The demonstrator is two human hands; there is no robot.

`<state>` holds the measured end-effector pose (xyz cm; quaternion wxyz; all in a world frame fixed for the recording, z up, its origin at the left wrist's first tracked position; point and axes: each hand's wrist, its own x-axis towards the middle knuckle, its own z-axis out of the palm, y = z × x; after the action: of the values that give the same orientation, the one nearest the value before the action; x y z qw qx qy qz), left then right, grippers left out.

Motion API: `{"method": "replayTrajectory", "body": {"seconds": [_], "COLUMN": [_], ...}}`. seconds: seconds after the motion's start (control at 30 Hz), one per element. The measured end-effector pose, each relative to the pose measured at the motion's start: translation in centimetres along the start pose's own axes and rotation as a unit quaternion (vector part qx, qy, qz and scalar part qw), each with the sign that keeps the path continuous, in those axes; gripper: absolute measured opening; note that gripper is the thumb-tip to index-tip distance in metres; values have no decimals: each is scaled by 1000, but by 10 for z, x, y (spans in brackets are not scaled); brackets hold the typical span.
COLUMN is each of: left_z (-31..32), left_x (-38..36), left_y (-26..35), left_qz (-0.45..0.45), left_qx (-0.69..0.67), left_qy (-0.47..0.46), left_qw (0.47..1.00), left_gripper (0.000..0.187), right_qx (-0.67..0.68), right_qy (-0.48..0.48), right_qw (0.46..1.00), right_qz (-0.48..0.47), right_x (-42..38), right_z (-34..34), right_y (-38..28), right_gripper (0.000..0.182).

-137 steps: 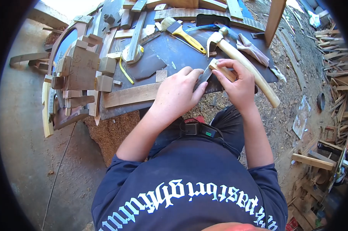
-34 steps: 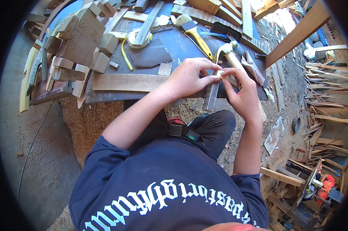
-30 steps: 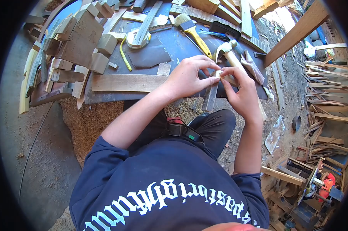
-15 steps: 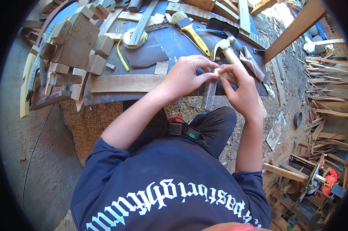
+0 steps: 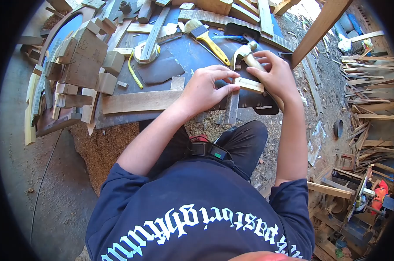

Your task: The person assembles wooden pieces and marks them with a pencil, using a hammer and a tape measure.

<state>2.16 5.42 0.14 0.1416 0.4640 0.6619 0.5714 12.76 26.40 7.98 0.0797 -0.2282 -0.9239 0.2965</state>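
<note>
My left hand [image 5: 204, 89] has thumb and forefinger closed at the left end of a small pale wooden block [image 5: 250, 85]. Under that end runs a narrow greyish wooden strip [image 5: 232, 106], which sticks out past the table's near edge. My right hand [image 5: 277, 76] is curled round the handle of a claw hammer [image 5: 256, 65], whose head lies just beyond the block. Whether a nail is in my left fingers is too small to make out.
On the dark table [image 5: 192, 56] are a paintbrush [image 5: 212, 41] with a yellow handle, a flat wooden board [image 5: 140, 102] and a yellow tape [image 5: 134, 71]. Stacked wooden blocks [image 5: 81, 61] stand at left. A wooden post [image 5: 321, 32] slants at right, before piled offcuts [image 5: 373, 87].
My right hand has left the pinch beside my left fingers and moved up and right onto the hammer handle. The pale block between my hands now shows plainly.
</note>
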Motion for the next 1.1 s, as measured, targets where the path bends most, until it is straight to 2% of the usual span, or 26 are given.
{"method": "replayTrajectory", "body": {"seconds": [0.13,0.27,0.4,0.47,0.57,0.63,0.77,0.9,1.1], "left_z": [-1,1,1,0,3,1,-3,-3,-1], "left_x": [0,0,0,0,1,2,3,3,3], "left_y": [4,0,-2,-1,-7,-3,4,4,-3], "left_qz": [0,23,27,23,30,15,21,11,31], "left_qx": [21,19,20,20,11,-1,16,12,16], "left_qy": [-3,3,4,-3,-5,-10,-18,-15,-12], "left_qw": [1000,1000,999,1000,999,1000,999,1000,999], "left_gripper": [29,29,29,29,29,29,29,29,31], "right_qx": [-50,-68,12,58,45,64,116,170,97], "right_qy": [13,85,82,77,14,9,-54,-114,-61], "right_qw": [999,994,996,993,996,994,992,975,993], "right_qz": [0,-21,-37,-61,-70,-93,19,87,4], "right_x": [18,18,2,-21,-63,-77,-85,-84,-82], "right_z": [13,10,-27,-41,-46,-35,-32,-42,-34], "right_y": [14,15,-2,-6,-40,-35,-44,-65,-66], "right_gripper": [46,45,36,34,32,28,32,31,27]}}
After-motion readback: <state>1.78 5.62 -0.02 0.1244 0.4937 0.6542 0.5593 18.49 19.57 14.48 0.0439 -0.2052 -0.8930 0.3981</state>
